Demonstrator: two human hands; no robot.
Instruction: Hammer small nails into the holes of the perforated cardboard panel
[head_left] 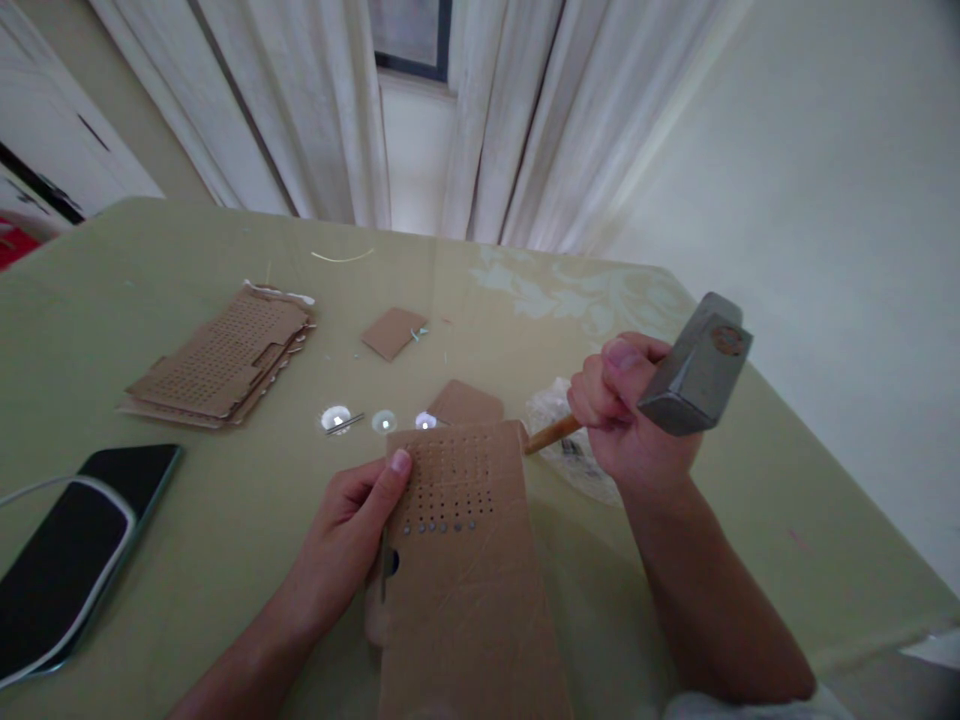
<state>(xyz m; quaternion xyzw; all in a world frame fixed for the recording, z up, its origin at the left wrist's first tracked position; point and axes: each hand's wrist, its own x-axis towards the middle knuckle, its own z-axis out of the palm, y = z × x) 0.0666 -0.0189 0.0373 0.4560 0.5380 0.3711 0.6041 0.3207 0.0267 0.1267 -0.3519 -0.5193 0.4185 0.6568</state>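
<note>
My right hand (626,415) grips a hammer close under its grey steel head (699,365), raised above the table; the wooden handle (551,435) sticks out to the left. My left hand (352,530) holds the left edge of a brown cardboard strip (469,590), thumb on top. The strip has a grid of punched holes near its far end, and a row of small metal nail heads (441,526) sits along the grid's near side. The hammer head hangs to the right of the strip, apart from it.
A stack of perforated cardboard pieces (225,365) lies at the left. Two small cardboard scraps (391,332) (466,402) lie mid-table. A dark phone with a white cable (71,555) is at the near left. A clear plastic bag (559,425) lies under my right hand. The table edge runs along the right.
</note>
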